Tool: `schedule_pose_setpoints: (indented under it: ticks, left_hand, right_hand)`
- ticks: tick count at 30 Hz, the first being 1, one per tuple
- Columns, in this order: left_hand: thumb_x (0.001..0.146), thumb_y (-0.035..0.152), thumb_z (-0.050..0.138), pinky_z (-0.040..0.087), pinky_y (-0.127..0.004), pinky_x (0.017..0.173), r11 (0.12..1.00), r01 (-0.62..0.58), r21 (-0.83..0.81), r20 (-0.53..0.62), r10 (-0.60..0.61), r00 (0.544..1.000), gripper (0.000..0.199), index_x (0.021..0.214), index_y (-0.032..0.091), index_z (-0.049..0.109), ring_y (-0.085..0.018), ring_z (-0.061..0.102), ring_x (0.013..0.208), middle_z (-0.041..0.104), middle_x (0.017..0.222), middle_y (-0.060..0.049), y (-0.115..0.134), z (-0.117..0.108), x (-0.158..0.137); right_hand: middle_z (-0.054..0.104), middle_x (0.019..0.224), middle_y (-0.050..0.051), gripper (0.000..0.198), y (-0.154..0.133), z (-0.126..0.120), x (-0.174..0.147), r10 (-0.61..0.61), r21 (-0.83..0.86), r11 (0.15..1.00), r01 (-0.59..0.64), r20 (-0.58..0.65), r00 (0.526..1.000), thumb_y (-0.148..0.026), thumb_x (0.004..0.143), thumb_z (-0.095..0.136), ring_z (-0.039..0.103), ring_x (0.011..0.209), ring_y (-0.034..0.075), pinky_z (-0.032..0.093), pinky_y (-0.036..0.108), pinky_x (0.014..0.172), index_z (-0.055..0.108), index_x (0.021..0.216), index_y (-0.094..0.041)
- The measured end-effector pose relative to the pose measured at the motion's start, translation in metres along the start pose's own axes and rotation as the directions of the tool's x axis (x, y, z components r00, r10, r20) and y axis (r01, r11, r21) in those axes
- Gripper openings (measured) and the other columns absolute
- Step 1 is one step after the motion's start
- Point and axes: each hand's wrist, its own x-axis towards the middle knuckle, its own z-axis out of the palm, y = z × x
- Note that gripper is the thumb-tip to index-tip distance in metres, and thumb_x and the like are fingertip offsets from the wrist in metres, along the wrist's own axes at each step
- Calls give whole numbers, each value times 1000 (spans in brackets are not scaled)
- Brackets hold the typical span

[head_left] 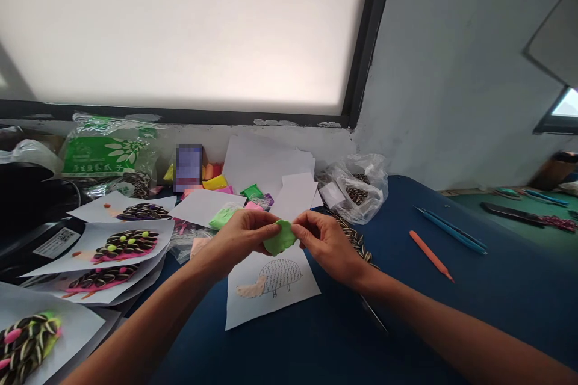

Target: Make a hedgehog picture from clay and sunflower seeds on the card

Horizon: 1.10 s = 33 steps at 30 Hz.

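A flattened piece of light green modelling clay (280, 238) is held up between my two hands. My left hand (246, 233) pinches its left edge with thumb and fingers. On the other side, my right hand (326, 245) grips the right edge between thumb and fingertips. Just below lies a white paper (253, 311) with a hedgehog-like outline drawn on it. Beige clay (251, 289) covers the head part of that drawing, and the body is filled with small pen marks.
Finished seed-covered hedgehog pictures (130, 245) lie stacked at left. Behind are a green seed bag (106, 153), coloured clay packets (214, 182) and blank sheets (257, 159). A plastic bag of sunflower seeds (356, 189), an orange tool (428, 254) and blue pens (451, 230) are at right.
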Motion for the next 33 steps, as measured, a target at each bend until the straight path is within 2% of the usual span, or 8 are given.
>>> schedule_pose_setpoints:
  ticks: [3, 9, 13, 19, 23, 27, 30, 33]
  left_hand:
    - [73, 50, 74, 52, -28, 68, 1000, -15, 21, 59, 14, 998, 44, 98, 13, 73, -19, 66, 79, 74, 84, -8, 1, 1, -2]
    - [71, 56, 73, 49, -27, 59, 997, 29, 78, -31, -27, 999, 49, 89, 10, 75, -19, 64, 71, 73, 79, -9, 0, 2, -1]
    - [71, 58, 72, 52, -29, 64, 998, 26, 57, 4, -26, 1000, 51, 89, 10, 73, -21, 67, 74, 73, 79, -9, 2, 2, -1]
    - [68, 40, 81, 56, -29, 68, 996, 84, -20, 39, -83, 996, 39, 92, 13, 67, -19, 71, 70, 73, 80, -5, -2, -2, 0]
    - [68, 36, 82, 55, -27, 65, 998, 57, -20, 20, -56, 998, 32, 83, 13, 67, -17, 70, 67, 72, 74, -4, -5, -6, 2]
    - [70, 38, 80, 54, -27, 67, 1000, 29, -8, 21, -29, 999, 31, 84, 13, 68, -17, 70, 70, 72, 77, -4, -3, -6, 1]
    - [73, 43, 76, 53, -29, 70, 999, 39, 19, 64, -40, 997, 33, 86, 13, 70, -18, 69, 73, 72, 80, -5, -2, -7, 0]
    - [73, 44, 75, 52, -29, 72, 999, 20, 30, 34, -21, 999, 33, 85, 13, 70, -17, 67, 75, 71, 81, -5, -4, -9, 1]
  right_hand:
    - [52, 67, -2, 21, -2, 0, 0, -7, 12, 1000, 7, 8, 1000, -32, 92, 55, 45, 62, 12, 38, 26, 57, 60, 78, -16]
    - [53, 68, -1, 22, -3, 2, -2, -30, 33, 999, 29, 35, 999, -31, 92, 55, 46, 63, 12, 38, 26, 58, 63, 78, -16]
    - [54, 67, -2, 18, -3, 2, -2, 5, 41, 999, -6, 30, 1000, -30, 89, 58, 47, 62, 12, 39, 25, 57, 62, 80, -15]
    - [55, 69, -1, 18, -1, 0, 0, 42, 23, 999, -41, -28, 999, -31, 90, 56, 50, 63, 13, 41, 26, 59, 59, 80, -16]
    - [58, 77, 1, 18, -1, 0, 0, 95, 12, 995, -95, 39, 995, -34, 89, 59, 53, 68, 14, 43, 28, 63, 59, 90, -17]
    - [56, 73, 0, 21, -2, 1, -1, 166, 105, 978, -180, 126, 978, -35, 86, 63, 51, 64, 12, 43, 26, 59, 57, 83, -16]
    - [55, 70, -1, 21, -4, 1, 0, 190, 169, 964, -207, 113, 975, -33, 82, 67, 50, 62, 11, 43, 25, 58, 57, 79, -15]
    - [59, 73, 0, 22, -7, 1, 1, 218, 224, 947, -232, 85, 972, -34, 81, 68, 52, 63, 11, 44, 24, 59, 58, 85, -15]
